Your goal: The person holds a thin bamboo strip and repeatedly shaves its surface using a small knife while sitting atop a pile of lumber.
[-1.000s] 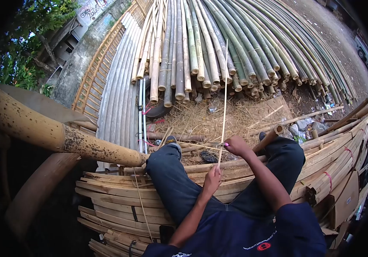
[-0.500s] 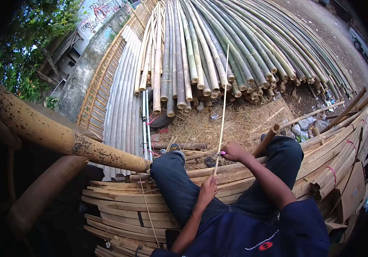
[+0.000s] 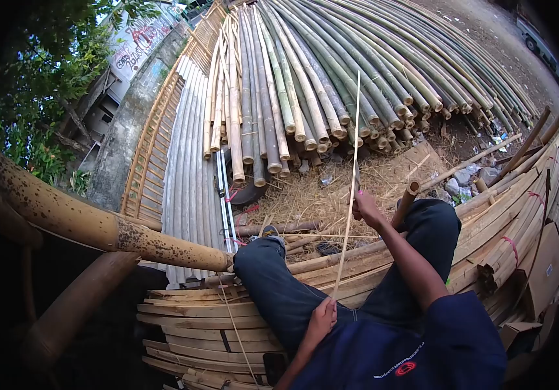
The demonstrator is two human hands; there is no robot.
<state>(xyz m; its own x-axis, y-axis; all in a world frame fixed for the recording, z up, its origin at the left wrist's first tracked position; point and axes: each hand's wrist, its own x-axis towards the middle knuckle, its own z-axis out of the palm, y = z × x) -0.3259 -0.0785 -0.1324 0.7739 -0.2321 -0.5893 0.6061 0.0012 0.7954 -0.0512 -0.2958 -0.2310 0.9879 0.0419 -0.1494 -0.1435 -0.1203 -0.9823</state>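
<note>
A long thin bamboo strip [image 3: 346, 240] rises from my lap and points away over the ground. Its near end is in my left hand [image 3: 323, 316], whose fingers are closed round it. Further up the strip, my right hand [image 3: 365, 207] is closed round a knife with a pink handle [image 3: 359, 193]. The knife's blade [image 3: 357, 175] points away from me, close beside the strip; whether it touches the strip I cannot tell.
Split bamboo slats [image 3: 201, 318] lie beneath and beside my legs. A thick bamboo pole [image 3: 162, 250] juts in from the left, and a cut bamboo stub [image 3: 407, 203] stands by my right knee. Stacked bamboo poles [image 3: 331, 84] lie ahead, beyond straw-like shavings [image 3: 305, 201].
My right hand has moved up and away along the strip, and the knife blade now points forward. My left hand has come down closer to my body with the strip's end.
</note>
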